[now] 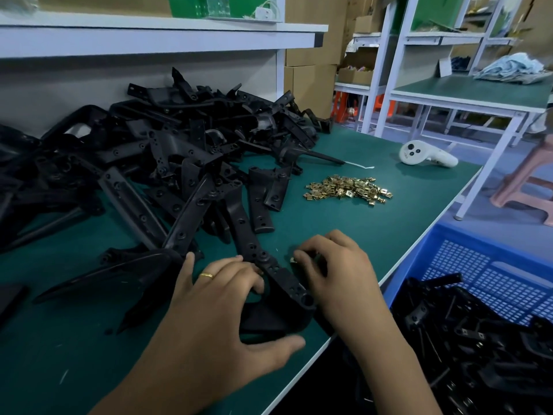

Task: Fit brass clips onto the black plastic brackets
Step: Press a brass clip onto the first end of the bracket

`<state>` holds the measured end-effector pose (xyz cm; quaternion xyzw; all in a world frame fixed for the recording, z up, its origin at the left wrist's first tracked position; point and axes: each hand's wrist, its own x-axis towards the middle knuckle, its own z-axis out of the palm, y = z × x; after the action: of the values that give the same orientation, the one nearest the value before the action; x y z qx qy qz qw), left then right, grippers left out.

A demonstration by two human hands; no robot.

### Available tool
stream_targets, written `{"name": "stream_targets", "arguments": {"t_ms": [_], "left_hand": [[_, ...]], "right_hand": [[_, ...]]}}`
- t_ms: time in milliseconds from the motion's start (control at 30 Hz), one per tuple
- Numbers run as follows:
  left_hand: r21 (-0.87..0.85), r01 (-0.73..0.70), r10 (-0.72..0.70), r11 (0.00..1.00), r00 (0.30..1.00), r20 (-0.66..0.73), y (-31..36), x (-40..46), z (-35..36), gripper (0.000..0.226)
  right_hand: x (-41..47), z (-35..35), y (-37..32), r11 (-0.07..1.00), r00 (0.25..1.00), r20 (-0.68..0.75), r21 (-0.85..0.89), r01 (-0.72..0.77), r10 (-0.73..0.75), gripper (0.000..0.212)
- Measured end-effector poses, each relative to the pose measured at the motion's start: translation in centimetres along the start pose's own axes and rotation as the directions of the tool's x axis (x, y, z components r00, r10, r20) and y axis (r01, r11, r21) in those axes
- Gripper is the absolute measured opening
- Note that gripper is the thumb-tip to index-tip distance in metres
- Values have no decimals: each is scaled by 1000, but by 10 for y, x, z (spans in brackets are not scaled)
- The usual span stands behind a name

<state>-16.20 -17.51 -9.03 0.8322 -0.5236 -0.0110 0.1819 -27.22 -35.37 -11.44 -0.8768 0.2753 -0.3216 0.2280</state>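
A black plastic bracket [281, 280] lies on the green mat near the table's front edge, between my two hands. My left hand [221, 310] grips it, fingers curled over its left side and thumb stretched along the lower end. My right hand [332, 271] has its fingers curled at the bracket's right edge, pinching a small brass clip [292, 260] that barely shows at the fingertips. A heap of loose brass clips [348, 190] lies further back on the mat. A big pile of black brackets [167, 157] fills the left and back.
A blue plastic crate [478, 271] at the right holds black brackets with clips. A white handheld controller [428, 155] lies at the mat's far right. A shelf [149, 34] overhangs the back. The table edge [398, 265] runs diagonally beside my right hand.
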Motion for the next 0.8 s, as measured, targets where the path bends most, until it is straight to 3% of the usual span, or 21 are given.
{"name": "stream_targets", "arguments": {"t_ms": [167, 433, 633, 733, 800], "left_hand": [[11, 79, -77, 997, 992, -98, 22, 2, 9, 84], [23, 131, -128, 991, 986, -107, 28, 2, 9, 54], [-67, 57, -61, 996, 996, -64, 21, 2, 3, 54], [-62, 0, -4, 998, 998, -61, 15, 1, 2, 60], [-97, -20, 14, 995, 998, -54, 12, 1, 2, 60]], "right_hand": [[3, -2, 0, 1000, 994, 107, 17, -18, 16, 11], [2, 3, -1, 998, 995, 98, 56, -12, 6, 9], [-1, -7, -1, 908, 994, 92, 409, -89, 56, 12], [-4, -12, -6, 787, 993, 107, 610, -97, 40, 10], [-5, -12, -12, 652, 993, 117, 753, -93, 6, 6]]}}
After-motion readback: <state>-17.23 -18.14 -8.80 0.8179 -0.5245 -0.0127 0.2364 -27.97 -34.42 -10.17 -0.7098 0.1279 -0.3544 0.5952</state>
